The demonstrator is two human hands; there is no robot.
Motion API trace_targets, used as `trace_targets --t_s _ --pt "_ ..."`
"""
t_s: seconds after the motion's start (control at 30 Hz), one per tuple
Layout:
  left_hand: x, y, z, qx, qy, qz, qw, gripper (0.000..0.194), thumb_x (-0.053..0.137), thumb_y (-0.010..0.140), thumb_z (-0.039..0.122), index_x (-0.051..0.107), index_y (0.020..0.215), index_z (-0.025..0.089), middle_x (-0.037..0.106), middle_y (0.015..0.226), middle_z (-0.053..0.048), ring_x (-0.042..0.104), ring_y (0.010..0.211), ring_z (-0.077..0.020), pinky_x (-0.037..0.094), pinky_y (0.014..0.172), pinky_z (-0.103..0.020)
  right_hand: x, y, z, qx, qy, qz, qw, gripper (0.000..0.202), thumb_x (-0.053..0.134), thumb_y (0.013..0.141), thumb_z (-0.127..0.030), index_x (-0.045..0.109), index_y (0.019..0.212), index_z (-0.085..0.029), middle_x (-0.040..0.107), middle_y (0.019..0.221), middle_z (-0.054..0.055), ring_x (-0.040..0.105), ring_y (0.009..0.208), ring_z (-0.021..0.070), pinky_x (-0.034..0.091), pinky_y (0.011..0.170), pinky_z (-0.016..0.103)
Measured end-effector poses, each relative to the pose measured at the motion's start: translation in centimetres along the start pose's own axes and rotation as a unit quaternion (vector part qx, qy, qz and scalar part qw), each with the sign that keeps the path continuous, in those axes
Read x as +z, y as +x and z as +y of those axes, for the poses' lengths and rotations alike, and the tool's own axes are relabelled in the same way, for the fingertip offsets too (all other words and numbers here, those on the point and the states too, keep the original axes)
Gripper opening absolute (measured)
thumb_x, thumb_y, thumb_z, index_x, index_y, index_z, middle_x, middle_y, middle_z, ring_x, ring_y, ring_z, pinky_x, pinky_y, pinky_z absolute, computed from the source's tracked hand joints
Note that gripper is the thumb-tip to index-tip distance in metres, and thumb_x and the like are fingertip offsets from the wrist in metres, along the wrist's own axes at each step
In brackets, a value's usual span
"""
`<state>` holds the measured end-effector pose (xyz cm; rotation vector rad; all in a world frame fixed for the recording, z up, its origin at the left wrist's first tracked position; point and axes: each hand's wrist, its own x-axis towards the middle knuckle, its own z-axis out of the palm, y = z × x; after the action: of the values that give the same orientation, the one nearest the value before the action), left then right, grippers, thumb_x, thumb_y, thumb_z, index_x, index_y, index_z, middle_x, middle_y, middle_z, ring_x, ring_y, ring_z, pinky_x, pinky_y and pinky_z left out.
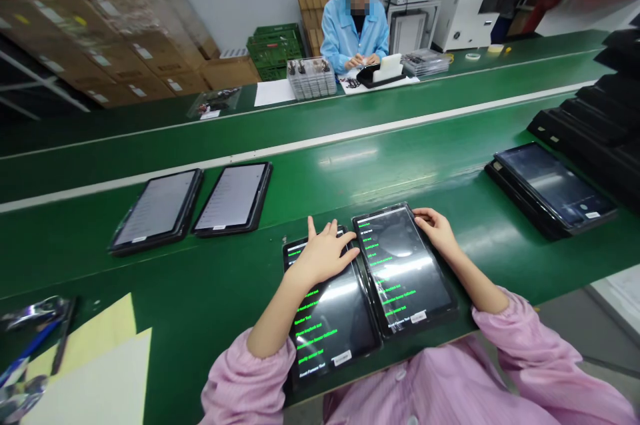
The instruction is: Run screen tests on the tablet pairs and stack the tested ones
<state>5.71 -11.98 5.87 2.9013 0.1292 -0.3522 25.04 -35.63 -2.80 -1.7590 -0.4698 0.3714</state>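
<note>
Two tablets are lying face up, side by side, near the front edge of the green workbench (215,311): a left tablet (345,318) and a right tablet (413,265), both displaying test lists, largely in green lettering. Their glossy screens are reflecting light, suggesting stiff, fairly light, slippery and breakable slabs. The long side edges are offering the safest hold, one hand per side, with no pressure on the glass; the undersides are hidden, so whether trays are supporting them is uncertain.

The left hand (320,257) is lying unclenched, fingers splayed, across the left tablet's upper end. The right hand (437,230) is resting its bent fingers at the right tablet's far outer corner; whether it is gripping, I cannot tell.

Farther out, two pale-screened tablets (234,197) are lying leftward, and a dark-screened tablet (553,181) is sitting rightward beside stacked black trays (583,119). Across the bench, a co-worker in a blue jacket (332,31) is sitting.
</note>
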Motion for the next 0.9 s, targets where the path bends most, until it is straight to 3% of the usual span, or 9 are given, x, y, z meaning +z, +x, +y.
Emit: trace_targets --t_s 0.13,0.23,0.37,0.43,0.53,0.6,0.67,0.77,0.9 --pt "0.2 -0.2 0.3 -0.004 -0.012 0.009 1.0 0.049 0.042 0.098 0.054 0.062 0.133 0.024 0.043 0.152 -0.022 0.033 0.143 -0.0455 0.0 0.106 -0.082 -0.7 0.1 -0.5 0.002 0.009 -0.018 1.0 0.044 0.067 0.07 -0.054 0.066 0.098 -0.02 0.07 0.095 0.008 0.065 0.088 0.0256 0.053 0.084 0.039" --pt "0.2 -0.5 0.9 0.012 0.016 0.012 1.0 0.05 0.041 0.1 0.051 0.063 0.132 0.02 0.027 0.16 -0.022 0.021 0.148 -0.0446 0.001 0.107 -0.081 -2.0 -1.2 -0.8 0.028 -0.027 -0.07 0.997 0.048 0.06 0.078 -0.061 0.067 0.099 -0.019 0.068 0.086 0.007 0.063 0.079 0.0237 0.052 0.077 0.037" --pt "0.0 -0.5 1.9 0.032 0.049 0.04 0.997 0.049 0.039 0.101 0.048 0.068 0.122 0.014 0.017 0.162 -0.022 0.01 0.15 -0.045 0.002 0.105 -0.083 -2.7 -3.8 -1.1 0.039 -0.099 -0.095 0.99 0.043 0.064 0.081 -0.057 0.07 0.102 -0.019 0.068 0.09 0.007 0.063 0.089 0.0266 0.049 0.088 0.04" --pt "0.1 -0.3 2.3 0.053 0.054 0.065 0.995 0.048 0.042 0.1 0.049 0.073 0.109 0.014 0.018 0.163 -0.019 0.009 0.15 -0.0464 0.0 0.104 -0.084 -2.3 -4.4 -1.4 0.079 -0.044 -0.079 0.993 0.048 0.071 0.077 -0.053 0.067 0.112 -0.02 0.067 0.091 0.006 0.063 0.089 0.0266 0.05 0.088 0.041" --pt "0.4 0.3 2.4 0.07 0.059 0.091 0.992 0.045 0.045 0.099 0.048 0.076 0.093 0.016 0.02 0.163 -0.014 0.009 0.15 -0.0469 -0.004 0.103 -0.084 -1.4 -4.5 -2.3 0.147 0.155 -0.119 0.97 0.053 0.078 0.073 -0.049 0.064 0.115 -0.02 0.069 0.092 0.005 0.066 0.085 0.0249 0.054 0.082 0.038" --pt "0.4 0.5 2.3 0.067 0.056 0.096 0.992 0.046 0.043 0.1 0.045 0.077 0.09 0.015 0.021 0.163 -0.015 0.01 0.149 -0.0473 -0.004 0.102 -0.085 -0.9 -4.4 -3.2 0.153 0.25 -0.149 0.944 0.057 0.083 0.069 -0.043 0.062 0.118 -0.022 0.07 0.098 0.005 0.067 0.089 0.0242 0.054 0.081 0.036" --pt "-0.1 0.3 2.1 0.074 0.044 0.112 0.99 0.049 0.039 0.101 0.046 0.077 0.089 0.016 0.024 0.162 -0.015 0.012 0.149 -0.0469 -0.008 0.101 -0.085 -0.4 -4.5 -4.0 0.152 0.272 -0.145 0.939 0.063 0.085 0.068 -0.038 0.059 0.123 -0.025 0.07 0.104 0.003 0.067 0.092 0.0232 0.054 0.081 0.033" --pt "-2.0 -1.8 2.1 0.101 -0.018 0.206 0.973 0.061 0.029 0.099 0.061 0.076 0.106 0.023 0.034 0.159 -0.012 0.019 0.149 -0.0435 -0.017 0.104 -0.079 -0.1 -5.2 -4.6 0.169 0.27 -0.118 0.941 0.065 0.085 0.067 -0.037 0.057 0.125 -0.026 0.07 0.105 0.0 0.068 0.089 0.0219 0.055 0.076 0.029" --pt "-3.9 -7.8 2.4 0.07 -0.141 0.386 0.909 0.084 0.01 0.089 0.08 0.065 0.131 0.033 0.041 0.157 -0.004 0.026 0.148 -0.0363 -0.015 0.117 -0.061 -1.0 -6.2 -5.1 0.181 0.296 -0.096 0.933 0.059 0.084 0.067 -0.036 0.059 0.121 -0.028 0.072 0.103 -0.001 0.069 0.079 0.0207 0.054 0.068 0.028"
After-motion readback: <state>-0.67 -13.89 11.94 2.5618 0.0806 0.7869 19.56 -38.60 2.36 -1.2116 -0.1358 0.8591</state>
